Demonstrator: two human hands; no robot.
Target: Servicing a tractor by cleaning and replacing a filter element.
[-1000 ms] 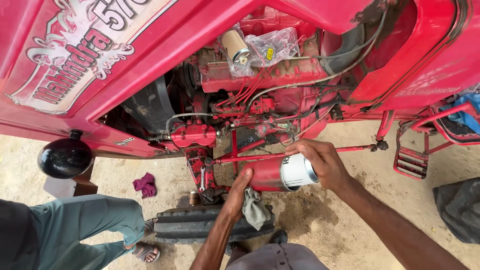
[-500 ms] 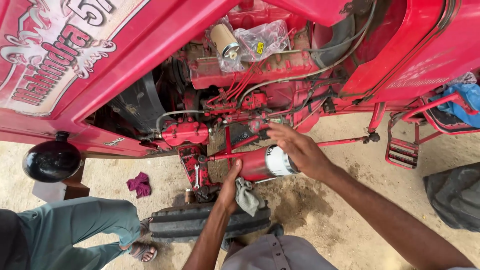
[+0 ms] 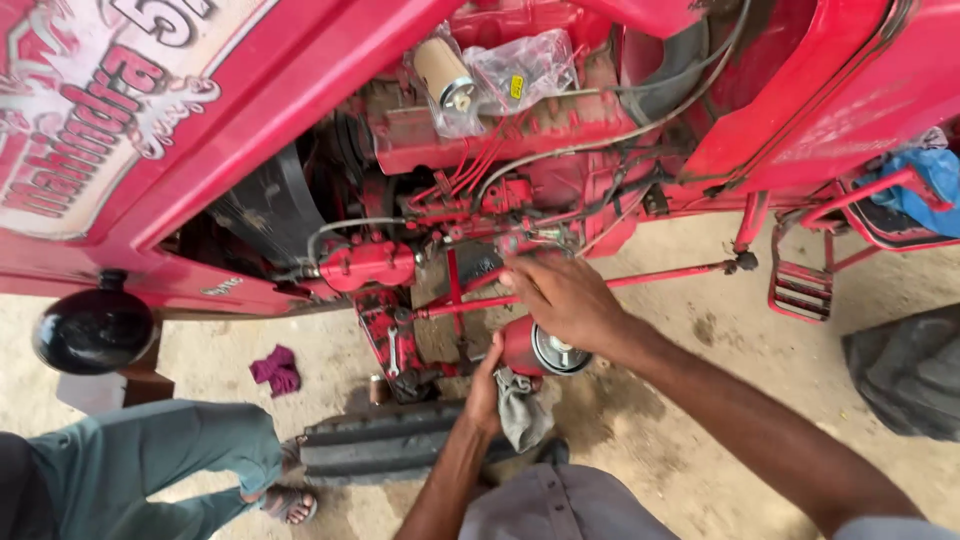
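Hands work low on the side of a red tractor engine (image 3: 520, 190). The right hand (image 3: 565, 300) lies curled over the top of a red cylindrical filter canister with a pale metal end cap (image 3: 543, 348), fingers wrapped round its upper edge. The canister sits under the thin red horizontal rod (image 3: 660, 275), beside the engine block. The left hand (image 3: 487, 385) presses against the canister's near side, closed on a crumpled grey rag (image 3: 522, 410) that hangs below it. A magenta cloth (image 3: 275, 370) lies on the sandy ground (image 3: 700, 400), near another person's sandalled foot (image 3: 285, 503).
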